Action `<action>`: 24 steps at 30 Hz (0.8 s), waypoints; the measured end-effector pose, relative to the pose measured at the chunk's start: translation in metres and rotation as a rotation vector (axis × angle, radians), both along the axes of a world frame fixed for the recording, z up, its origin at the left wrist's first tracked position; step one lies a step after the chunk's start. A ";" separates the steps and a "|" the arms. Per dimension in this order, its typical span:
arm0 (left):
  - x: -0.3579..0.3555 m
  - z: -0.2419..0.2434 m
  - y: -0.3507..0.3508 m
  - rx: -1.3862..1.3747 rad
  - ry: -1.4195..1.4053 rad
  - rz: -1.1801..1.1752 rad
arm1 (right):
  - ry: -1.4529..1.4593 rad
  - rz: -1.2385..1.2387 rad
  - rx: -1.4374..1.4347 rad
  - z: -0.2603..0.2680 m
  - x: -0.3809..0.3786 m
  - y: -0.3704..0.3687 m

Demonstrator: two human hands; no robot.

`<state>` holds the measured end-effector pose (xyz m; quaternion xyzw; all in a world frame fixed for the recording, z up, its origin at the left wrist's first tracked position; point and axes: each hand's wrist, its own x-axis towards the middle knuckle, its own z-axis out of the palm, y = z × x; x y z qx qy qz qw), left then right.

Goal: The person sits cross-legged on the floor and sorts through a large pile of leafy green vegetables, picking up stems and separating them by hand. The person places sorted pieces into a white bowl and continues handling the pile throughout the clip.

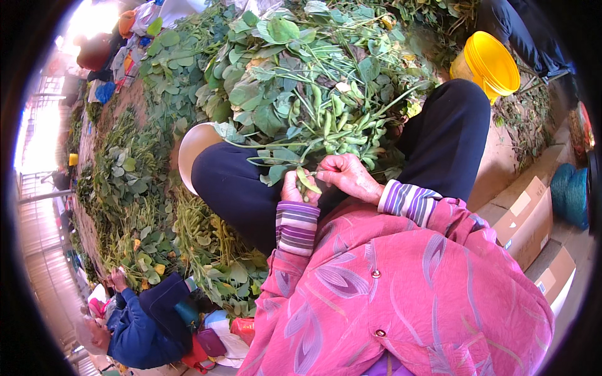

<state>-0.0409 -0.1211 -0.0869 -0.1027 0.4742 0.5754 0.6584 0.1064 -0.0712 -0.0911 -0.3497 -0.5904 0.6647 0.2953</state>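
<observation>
Above my lap, my left hand (pixel 295 189) holds a few green bean pods (pixel 308 182), one of them sticking out past the thumb. My right hand (pixel 349 177) is close beside it, thumb and forefinger pinched at the stem end of the pods; what lies between those fingertips is too small to tell. Just beyond both hands, a cluster of plump green pods (pixel 341 123) hangs on cut bean plants. The plants' broad leaves (pixel 268 101) heap up between my knees, and one leafy stem reaches down to my left hand.
A pale container (pixel 200 155) stands against my left knee. Beyond my right knee is a yellow bucket (pixel 487 66), near another person's legs (pixel 526 37). Cardboard boxes (pixel 522 225) and a spool of teal twine (pixel 569 195) lie at right. A co-worker (pixel 146 324) sits lower left, beside more bean plants (pixel 127 174).
</observation>
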 end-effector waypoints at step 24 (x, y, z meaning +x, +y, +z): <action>0.027 -0.009 -0.023 0.146 0.329 -0.277 | -0.316 0.026 0.733 0.017 0.019 -0.002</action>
